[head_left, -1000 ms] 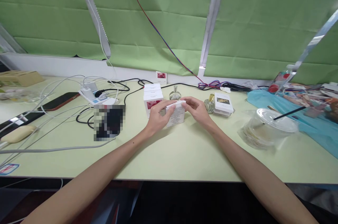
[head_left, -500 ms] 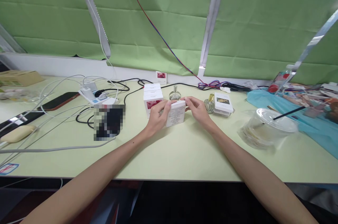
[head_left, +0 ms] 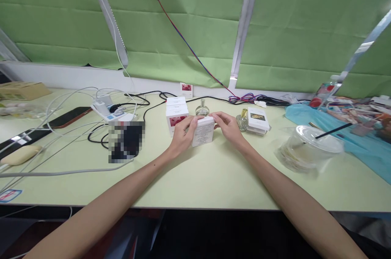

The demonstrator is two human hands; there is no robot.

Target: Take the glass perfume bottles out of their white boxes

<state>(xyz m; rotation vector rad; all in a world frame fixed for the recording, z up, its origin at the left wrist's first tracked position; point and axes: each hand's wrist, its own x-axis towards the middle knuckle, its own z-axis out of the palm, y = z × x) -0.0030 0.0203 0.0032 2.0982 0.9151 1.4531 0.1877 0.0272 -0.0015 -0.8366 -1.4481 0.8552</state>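
A small white box (head_left: pixel 203 132) with fine print on its front stands upright on the pale green table (head_left: pixel 214 181). My left hand (head_left: pixel 183 134) grips its left side and top edge. At the top right corner, the fingertips of my right hand (head_left: pixel 228 126) are pinched together on the box. A glass bottle (head_left: pixel 202 108) stands just behind it. White boxes with a red flower picture (head_left: pixel 177 114) are lined up to the left. To the right are a glass bottle with a gold top (head_left: pixel 242 121) and a white box with a dark picture (head_left: pixel 257 119).
A lidded plastic cup with a black straw (head_left: pixel 314 143) and a blue plastic bag (head_left: pixel 360 141) are at the right. Cables, a white power strip (head_left: pixel 105 110) and a phone (head_left: pixel 69 116) lie at the left. A small flower card (head_left: pixel 186 89) leans at the back.
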